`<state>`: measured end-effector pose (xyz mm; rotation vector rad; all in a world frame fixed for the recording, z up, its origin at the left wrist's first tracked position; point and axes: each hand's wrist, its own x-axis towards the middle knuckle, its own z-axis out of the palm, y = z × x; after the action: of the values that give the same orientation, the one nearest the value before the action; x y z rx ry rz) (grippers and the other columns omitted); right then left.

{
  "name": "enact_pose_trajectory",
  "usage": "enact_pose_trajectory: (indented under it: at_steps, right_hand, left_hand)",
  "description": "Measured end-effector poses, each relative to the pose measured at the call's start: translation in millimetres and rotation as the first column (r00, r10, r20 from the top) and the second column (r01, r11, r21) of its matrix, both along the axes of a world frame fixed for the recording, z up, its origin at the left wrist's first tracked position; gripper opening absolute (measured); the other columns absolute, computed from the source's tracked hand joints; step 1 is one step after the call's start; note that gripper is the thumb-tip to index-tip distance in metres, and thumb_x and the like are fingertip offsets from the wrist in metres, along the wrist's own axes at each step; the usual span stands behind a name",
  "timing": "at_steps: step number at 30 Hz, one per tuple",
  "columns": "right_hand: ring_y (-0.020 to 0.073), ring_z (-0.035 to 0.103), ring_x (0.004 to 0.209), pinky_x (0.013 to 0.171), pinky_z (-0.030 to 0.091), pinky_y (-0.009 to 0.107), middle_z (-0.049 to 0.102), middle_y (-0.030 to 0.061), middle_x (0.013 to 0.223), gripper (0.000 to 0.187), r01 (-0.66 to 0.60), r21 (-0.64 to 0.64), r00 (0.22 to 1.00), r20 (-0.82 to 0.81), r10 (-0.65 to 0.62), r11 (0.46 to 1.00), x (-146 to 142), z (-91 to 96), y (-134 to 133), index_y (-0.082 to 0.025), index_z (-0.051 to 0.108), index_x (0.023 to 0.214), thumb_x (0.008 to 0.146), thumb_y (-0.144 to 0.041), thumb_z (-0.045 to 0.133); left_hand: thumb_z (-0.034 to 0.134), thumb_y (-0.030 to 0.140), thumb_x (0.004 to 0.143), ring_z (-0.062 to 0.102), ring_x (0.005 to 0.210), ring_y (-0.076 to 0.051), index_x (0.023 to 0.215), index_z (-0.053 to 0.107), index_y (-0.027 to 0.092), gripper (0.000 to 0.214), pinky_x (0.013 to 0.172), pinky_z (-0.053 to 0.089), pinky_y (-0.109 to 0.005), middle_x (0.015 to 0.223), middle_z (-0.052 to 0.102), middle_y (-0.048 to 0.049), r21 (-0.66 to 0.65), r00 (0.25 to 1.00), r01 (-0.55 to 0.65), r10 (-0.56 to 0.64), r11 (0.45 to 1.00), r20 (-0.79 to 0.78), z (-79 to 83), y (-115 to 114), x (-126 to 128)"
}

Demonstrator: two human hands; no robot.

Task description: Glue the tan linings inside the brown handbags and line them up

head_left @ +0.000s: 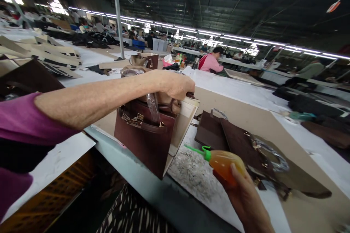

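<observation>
On the table (131, 167), a brown bag (146, 142) stands upright near the front edge, its pale open side facing right. The left hand (175, 82) is clenched on its top rim, fingertips hidden. Right of the bag, the right hand (235, 184) grasps a squeeze bottle (225, 160), thumb across it; amber liquid shows inside. The bottle's long axis runs leftward, so its thin green nozzle (194, 149) points at that open side, near but apart. The right hand is nearer the nozzle.
</observation>
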<state>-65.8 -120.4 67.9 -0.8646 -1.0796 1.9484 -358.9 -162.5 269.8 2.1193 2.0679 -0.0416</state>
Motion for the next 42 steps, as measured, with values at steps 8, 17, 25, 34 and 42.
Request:
enact_pose_trajectory:
  at_steps: [8,17,25,34,42]
  right_hand:
    - [0.0236,0.061,0.091,0.080,0.053,0.035,0.065,0.0037,0.099,0.049,-0.050,0.255,0.992,0.127,0.018,0.966,-28,-15.4,8,-0.021,0.054,0.110,0.071,-0.039,0.077]
    - [0.0254,0.056,0.098,0.086,0.045,0.033,0.060,0.0020,0.106,0.057,-0.073,0.462,0.953,0.293,-0.074,0.884,-35,-29.6,16,-0.026,0.051,0.114,0.067,-0.046,0.077]
    - [0.0267,0.055,0.095,0.081,0.045,0.034,0.060,0.0036,0.106,0.057,-0.177,0.535,0.920,0.388,-0.054,0.826,-31,-34.6,11,-0.025,0.050,0.116,0.070,-0.049,0.073]
    - [0.0246,0.054,0.094,0.079,0.044,0.030,0.061,0.0016,0.104,0.055,-0.237,0.495,0.909,0.417,0.010,0.836,-26,-37.4,6,-0.026,0.052,0.114,0.069,-0.049,0.075]
    - [0.0230,0.055,0.087,0.077,0.043,0.031,0.061,0.0008,0.096,0.052,-0.269,0.454,0.901,0.430,0.055,0.849,-20,-42.3,-3,-0.025,0.052,0.110,0.069,-0.049,0.074]
  left_hand:
    - [0.059,0.010,0.071,0.061,0.074,-0.024,0.093,0.065,0.011,0.023,0.062,0.041,-0.030,0.078,0.066,-0.0114,-0.032,0.943,0.032,-0.041,0.999,-0.331,-29.9,-21,10]
    - [0.074,0.025,0.066,0.063,0.076,-0.026,0.092,0.062,0.013,0.031,0.063,0.044,-0.032,0.079,0.067,-0.0089,0.044,0.960,0.012,0.001,0.999,-0.279,-32.0,-48,22]
    - [0.071,0.025,0.066,0.063,0.073,-0.024,0.092,0.059,0.016,0.031,0.059,0.043,-0.030,0.083,0.066,-0.0066,0.065,0.964,-0.007,0.024,0.998,-0.265,-36.3,-62,26]
    - [0.061,0.009,0.064,0.060,0.067,-0.021,0.093,0.054,0.017,0.031,0.056,0.040,-0.029,0.077,0.062,-0.0039,0.056,0.973,0.004,0.009,0.998,-0.229,-42.7,-86,41]
    - [0.059,0.007,0.062,0.054,0.071,-0.021,0.094,0.048,0.016,0.036,0.060,0.041,-0.031,0.083,0.059,-0.0056,0.062,0.978,0.026,-0.013,0.998,-0.208,-49.5,-110,55]
